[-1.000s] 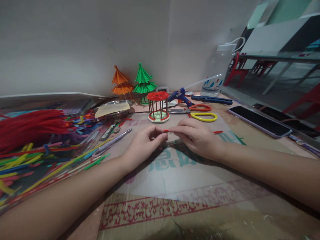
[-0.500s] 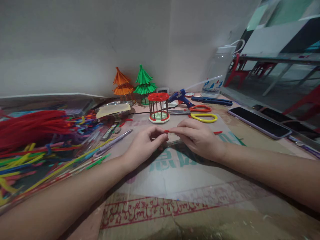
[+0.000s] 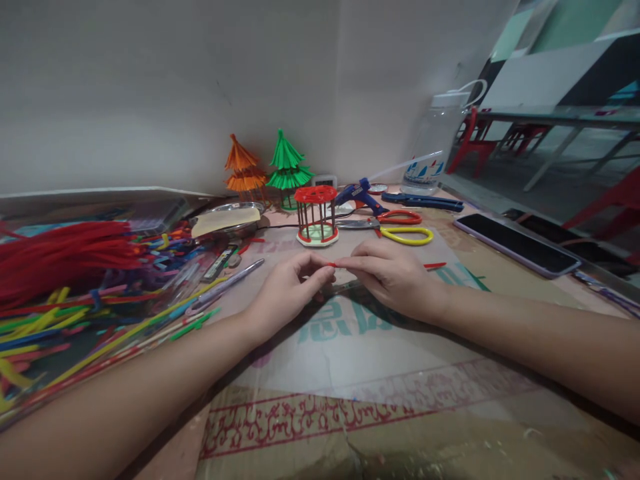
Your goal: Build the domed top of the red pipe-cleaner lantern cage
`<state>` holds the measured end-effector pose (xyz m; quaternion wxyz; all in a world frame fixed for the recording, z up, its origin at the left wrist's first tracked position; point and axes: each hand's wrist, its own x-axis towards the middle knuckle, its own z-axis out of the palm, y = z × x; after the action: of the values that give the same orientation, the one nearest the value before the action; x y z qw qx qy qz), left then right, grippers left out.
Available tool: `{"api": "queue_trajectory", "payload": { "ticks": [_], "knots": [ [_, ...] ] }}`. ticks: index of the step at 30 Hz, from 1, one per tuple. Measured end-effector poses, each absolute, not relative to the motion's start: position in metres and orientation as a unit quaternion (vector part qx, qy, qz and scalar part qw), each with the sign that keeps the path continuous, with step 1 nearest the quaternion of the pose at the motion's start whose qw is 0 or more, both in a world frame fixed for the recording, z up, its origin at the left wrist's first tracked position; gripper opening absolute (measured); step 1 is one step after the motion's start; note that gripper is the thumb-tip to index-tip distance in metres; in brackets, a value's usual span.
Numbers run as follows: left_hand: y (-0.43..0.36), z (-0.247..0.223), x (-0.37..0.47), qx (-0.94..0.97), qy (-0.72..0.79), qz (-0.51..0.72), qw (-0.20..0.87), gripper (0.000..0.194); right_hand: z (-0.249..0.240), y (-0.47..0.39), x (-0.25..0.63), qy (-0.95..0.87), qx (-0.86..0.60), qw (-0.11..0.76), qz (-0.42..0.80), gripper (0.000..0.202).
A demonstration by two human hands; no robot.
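Both hands meet over the white sheet [image 3: 320, 360], pinching a red pipe cleaner [image 3: 332, 265] between their fingertips. My left hand [image 3: 295, 283] is closed on its near end with thumb and forefinger. The fingers of my right hand [image 3: 393, 273] are pressed together on the same piece, close beside the left fingertips. A red strip pokes out behind the right hand, perhaps the other end of it. Just beyond the hands stands a small round frame [image 3: 317, 217] with a red top, brown posts and a pale base.
Left lie bundled red pipe cleaners [image 3: 65, 260] and many coloured ones. Orange [image 3: 243, 167] and green [image 3: 287, 167] tiered models stand by the wall. Behind the right hand are scissors [image 3: 407, 235], a blue glue gun [image 3: 363, 195], pliers [image 3: 423, 202], a bottle [image 3: 427, 143] and a phone [image 3: 515, 243].
The right fingertips have shifted slightly left, so less red shows between the hands. The left hand keeps its pinch, and the view has moved a little.
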<state>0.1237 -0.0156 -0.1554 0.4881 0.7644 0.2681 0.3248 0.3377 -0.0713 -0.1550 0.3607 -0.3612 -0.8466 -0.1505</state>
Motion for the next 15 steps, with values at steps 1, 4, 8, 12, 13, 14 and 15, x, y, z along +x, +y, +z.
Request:
{"api": "queue_trajectory", "payload": {
  "ticks": [1,4,8,12,13,14,15],
  "knots": [
    [-0.0152,-0.1560,0.1235,0.766,0.267,0.325,0.487,0.022,-0.1554,-0.0709,0.3378,-0.847,-0.361,0.360,-0.149,0.026],
    [-0.0146,-0.1570,0.1229,0.771,0.267,0.323,0.480,0.024,-0.1564,-0.0698,0.3380,-0.851,-0.359,0.355,-0.145,0.024],
    [-0.0157,-0.1565,0.1220,0.774,0.273,0.323,0.472,0.025,-0.1564,-0.0698,0.3368,-0.851,-0.364,0.362,-0.114,0.021],
    [-0.0162,-0.1568,0.1230,0.776,0.284,0.315,0.468,0.025,-0.1552,-0.0703,0.3350,-0.832,-0.416,0.361,-0.066,0.015],
    [-0.0151,-0.1569,0.1232,0.777,0.292,0.309,0.465,0.024,-0.1551,-0.0697,0.3354,-0.823,-0.432,0.364,-0.055,0.014],
    [-0.0132,-0.1568,0.1230,0.778,0.303,0.302,0.459,0.025,-0.1553,-0.0688,0.3363,-0.813,-0.447,0.371,-0.044,0.014],
    [-0.0105,-0.1563,0.1221,0.783,0.314,0.294,0.449,0.026,-0.1555,-0.0674,0.3378,-0.802,-0.460,0.379,-0.036,0.014]
  ]
}}
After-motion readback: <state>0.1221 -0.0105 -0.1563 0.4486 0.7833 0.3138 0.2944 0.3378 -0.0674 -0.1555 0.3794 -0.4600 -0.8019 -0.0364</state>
